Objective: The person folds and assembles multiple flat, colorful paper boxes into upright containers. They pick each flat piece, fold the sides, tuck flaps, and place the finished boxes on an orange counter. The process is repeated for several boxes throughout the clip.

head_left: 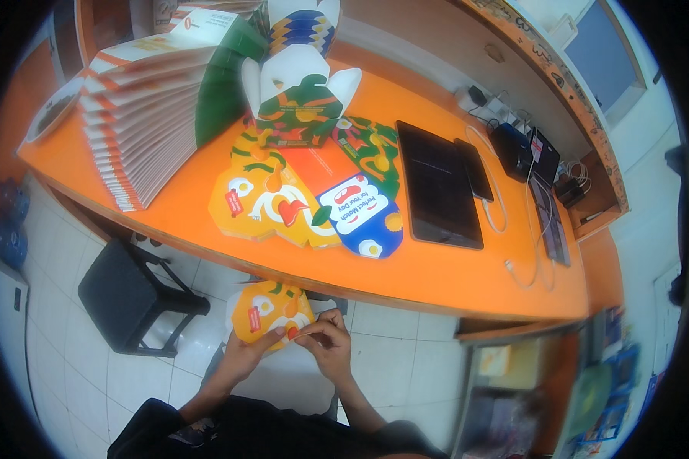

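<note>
Below the table's front edge, above my lap, I hold a yellow cardboard food box (262,300) printed with a fried egg and a red label. The fingers of my left hand (241,358) are closed on its lower left side, with the thumb on the printed face. My right hand (331,346) pinches the lower right edge. Flat yellow cartons (241,218), flat blue cartons (375,233) and flat green cartons (383,157) lie on the table. Behind them stands a folded green box (302,111) with raised white flaps, and farther back a blue patterned box (306,34).
A fanned stack of orange, white and green cartons (149,99) fills the left of the orange table (505,287). A black tablet (436,187), a phone (473,168) and white cables (501,218) lie to the right. A black stool (134,294) stands at the lower left.
</note>
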